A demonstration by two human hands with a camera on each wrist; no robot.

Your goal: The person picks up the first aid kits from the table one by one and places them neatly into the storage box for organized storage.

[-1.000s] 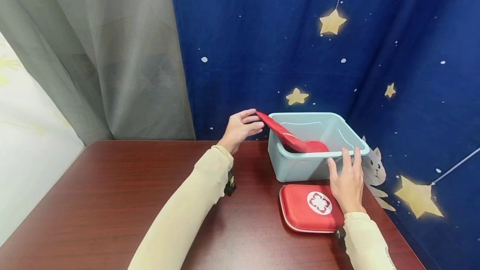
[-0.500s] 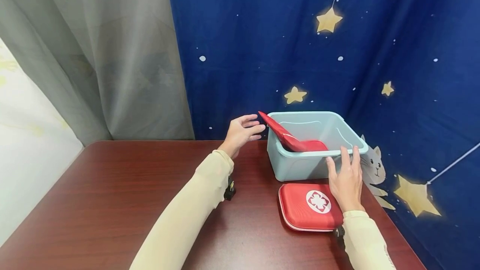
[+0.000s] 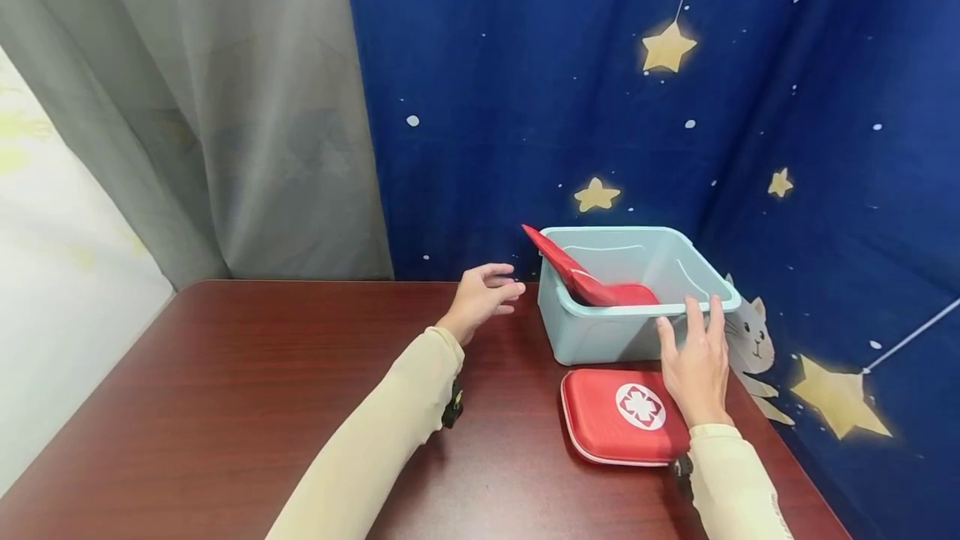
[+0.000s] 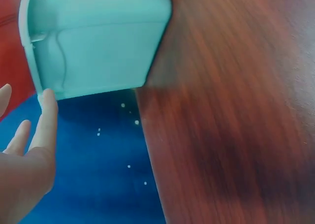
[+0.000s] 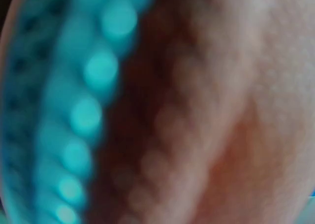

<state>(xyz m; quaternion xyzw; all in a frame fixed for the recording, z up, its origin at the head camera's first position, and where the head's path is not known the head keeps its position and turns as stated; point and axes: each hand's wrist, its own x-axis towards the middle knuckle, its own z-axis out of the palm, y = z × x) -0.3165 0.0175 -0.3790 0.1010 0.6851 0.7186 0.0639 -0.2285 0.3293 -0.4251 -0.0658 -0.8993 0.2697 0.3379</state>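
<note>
A light blue plastic bin stands at the table's back right. Inside it lies a red, flat soft item, its pointed end sticking out over the left rim. My left hand hovers left of the bin, fingers loosely bent with nothing between them; in the left wrist view its fingertips overlap the bin's edge. My right hand rests at the bin's front right rim, two fingers reaching over it and the thumb lower, outside. A red first-aid case with a white emblem lies before the bin, partly behind my right wrist.
The brown table ends on the right just past my right forearm. A blue star-printed curtain hangs close behind the bin, with a grey curtain to its left. The right wrist view is a blurred close-up.
My left hand has let go of the red item's upper end and dropped slightly down and left, away from it. The right hand, bin and first-aid case stay put.
</note>
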